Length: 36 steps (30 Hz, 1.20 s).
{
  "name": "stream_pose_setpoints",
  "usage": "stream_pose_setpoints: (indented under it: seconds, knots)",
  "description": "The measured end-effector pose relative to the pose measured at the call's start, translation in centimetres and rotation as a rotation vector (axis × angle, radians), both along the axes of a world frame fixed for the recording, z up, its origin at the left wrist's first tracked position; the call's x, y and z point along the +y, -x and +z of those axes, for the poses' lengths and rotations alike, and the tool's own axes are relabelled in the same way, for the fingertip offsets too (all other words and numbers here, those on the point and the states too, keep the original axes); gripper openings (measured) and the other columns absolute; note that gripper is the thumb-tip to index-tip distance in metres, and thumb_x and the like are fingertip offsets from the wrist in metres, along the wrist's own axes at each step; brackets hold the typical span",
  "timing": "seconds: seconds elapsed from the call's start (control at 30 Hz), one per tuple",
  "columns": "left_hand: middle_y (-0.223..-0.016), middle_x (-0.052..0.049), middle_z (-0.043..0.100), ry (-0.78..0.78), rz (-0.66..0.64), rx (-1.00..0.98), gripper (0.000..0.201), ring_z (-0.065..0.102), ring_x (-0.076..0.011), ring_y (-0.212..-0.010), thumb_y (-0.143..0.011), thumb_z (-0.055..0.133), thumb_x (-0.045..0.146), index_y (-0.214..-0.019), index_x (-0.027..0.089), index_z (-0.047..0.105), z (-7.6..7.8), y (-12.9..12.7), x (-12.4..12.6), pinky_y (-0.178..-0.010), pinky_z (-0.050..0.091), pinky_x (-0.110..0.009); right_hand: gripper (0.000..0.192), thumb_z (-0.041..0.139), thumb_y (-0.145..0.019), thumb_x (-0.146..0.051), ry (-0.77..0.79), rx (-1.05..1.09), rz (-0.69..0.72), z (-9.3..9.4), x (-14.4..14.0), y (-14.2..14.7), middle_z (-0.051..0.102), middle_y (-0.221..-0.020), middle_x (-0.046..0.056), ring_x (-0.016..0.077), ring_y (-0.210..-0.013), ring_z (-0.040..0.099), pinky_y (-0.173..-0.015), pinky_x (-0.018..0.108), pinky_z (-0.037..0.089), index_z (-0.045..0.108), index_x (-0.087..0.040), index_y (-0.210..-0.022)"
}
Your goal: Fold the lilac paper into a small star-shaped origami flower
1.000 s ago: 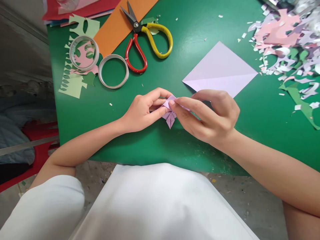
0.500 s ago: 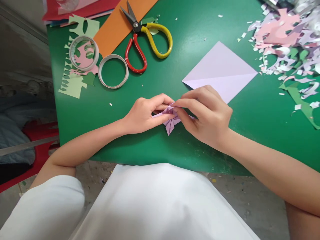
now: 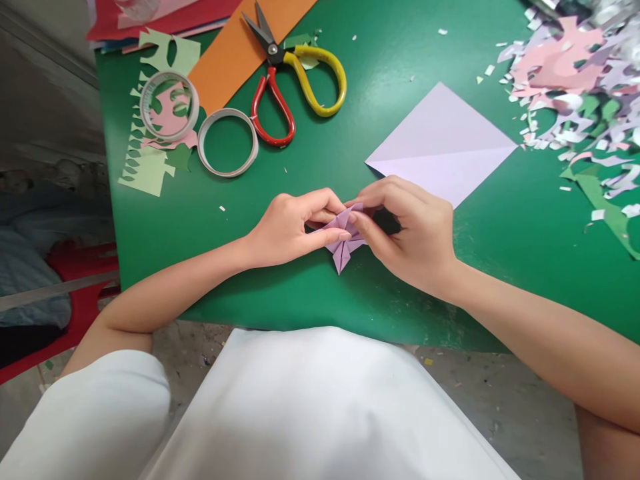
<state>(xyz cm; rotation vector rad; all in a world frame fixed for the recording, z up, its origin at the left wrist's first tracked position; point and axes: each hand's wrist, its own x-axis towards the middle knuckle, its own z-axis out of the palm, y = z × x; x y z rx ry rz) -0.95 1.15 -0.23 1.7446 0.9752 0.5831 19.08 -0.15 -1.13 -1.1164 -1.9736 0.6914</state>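
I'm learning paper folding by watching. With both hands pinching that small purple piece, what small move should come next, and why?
Probably press the raised flap flat with the right hand while the left hand steadies the folded purple piece. Both hands pinch its upper part, its pointed tip faces the person, and the top flap looks lifted, not creased.

A: Which colours lie before me?
B: My table [image 3: 350, 133] is green; the folded paper [image 3: 343, 237] I pinch is lilac, like the sheet [image 3: 440, 143] beyond.
A: And the scissors [image 3: 290, 80]?
B: One red handle, one yellow, resting on an orange strip [image 3: 235, 47]; the scraps [image 3: 575, 87] are pink, white and green.
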Motion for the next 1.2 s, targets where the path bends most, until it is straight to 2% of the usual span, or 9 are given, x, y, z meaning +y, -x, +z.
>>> stream_pose_setpoints:
  seconds: [0.17, 0.33, 0.57, 0.73, 0.93, 1.1, 1.2]
  knots:
    - [-0.071, 0.004, 0.074, -0.026, 0.014, -0.022, 0.022, 0.068, -0.0094, -0.065, -0.09, 0.066, 0.04, -0.086, 0.018, 0.064, 0.05, -0.11, 0.05, -0.063, 0.049, -0.018, 0.018, 0.058, -0.094, -0.023, -0.012, 0.01, -0.019, -0.17, 0.03, 0.08, 0.067, -0.078, 0.003, 0.0172, -0.067, 0.061, -0.057, 0.035, 0.051, 0.056, -0.027, -0.077]
    - [-0.071, 0.002, 0.072, -0.037, 0.03, -0.046, 0.023, 0.063, -0.0078, -0.062, -0.092, 0.064, 0.037, -0.083, 0.016, 0.066, 0.1, -0.19, 0.01, -0.059, 0.047, -0.017, 0.016, 0.06, -0.092, -0.02, -0.078, 0.061, -0.015, -0.34, 0.12, 0.17, 0.066, -0.073, 0.001, 0.0141, -0.063, 0.061, -0.054, 0.029, 0.049, 0.057, -0.023, -0.077]
    - [-0.064, 0.003, 0.064, -0.079, 0.041, -0.016, 0.033, 0.051, -0.0064, -0.054, -0.093, 0.061, 0.045, -0.078, 0.016, 0.064, 0.04, -0.2, 0.0, -0.052, 0.04, -0.018, 0.019, 0.056, -0.093, -0.021, -0.022, 0.065, -0.008, -0.13, 0.19, 0.27, 0.066, -0.071, 0.002, 0.0147, -0.062, 0.061, -0.055, 0.029, 0.047, 0.058, -0.022, -0.075]
    - [-0.059, 0.006, 0.058, -0.157, 0.022, -0.033, 0.023, 0.04, -0.0042, -0.049, -0.094, 0.06, 0.031, -0.076, 0.017, 0.063, 0.0, -0.17, 0.14, -0.051, 0.034, -0.018, 0.021, 0.052, -0.096, -0.021, -0.01, 0.042, -0.003, 0.03, 0.11, 0.25, 0.065, -0.07, 0.002, 0.0151, -0.06, 0.06, -0.056, 0.029, 0.047, 0.056, -0.023, -0.075]
    - [-0.061, 0.005, 0.058, -0.172, 0.033, -0.023, 0.023, 0.042, -0.005, -0.05, -0.094, 0.06, 0.029, -0.075, 0.017, 0.062, 0.08, -0.2, 0.04, -0.051, 0.035, -0.019, 0.023, 0.047, -0.098, -0.019, -0.031, 0.021, 0.015, -0.04, 0.22, 0.18, 0.061, -0.069, 0.002, 0.014, -0.06, 0.057, -0.054, 0.029, 0.045, 0.054, -0.021, -0.077]
    - [-0.058, 0.005, 0.056, -0.186, 0.03, -0.001, 0.021, 0.04, -0.0048, -0.049, -0.093, 0.06, 0.027, -0.074, 0.017, 0.063, 0.17, -0.16, -0.03, -0.05, 0.033, -0.019, 0.016, 0.056, -0.095, -0.022, -0.104, 0.015, 0.049, 0.0, 0.13, 0.18, 0.06, -0.069, 0.001, 0.0127, -0.06, 0.055, -0.052, 0.028, 0.044, 0.054, -0.021, -0.08]
    - [-0.057, 0.006, 0.055, -0.193, -0.005, -0.004, 0.016, 0.039, -0.0044, -0.05, -0.091, 0.06, 0.021, -0.077, 0.017, 0.064, 0.14, -0.11, 0.0, -0.051, 0.033, -0.019, 0.018, 0.053, -0.097, -0.02, -0.073, -0.036, 0.05, 0.03, 0.02, 0.2, 0.062, -0.072, 0.002, 0.0133, -0.063, 0.056, -0.054, 0.029, 0.045, 0.053, -0.023, -0.079]
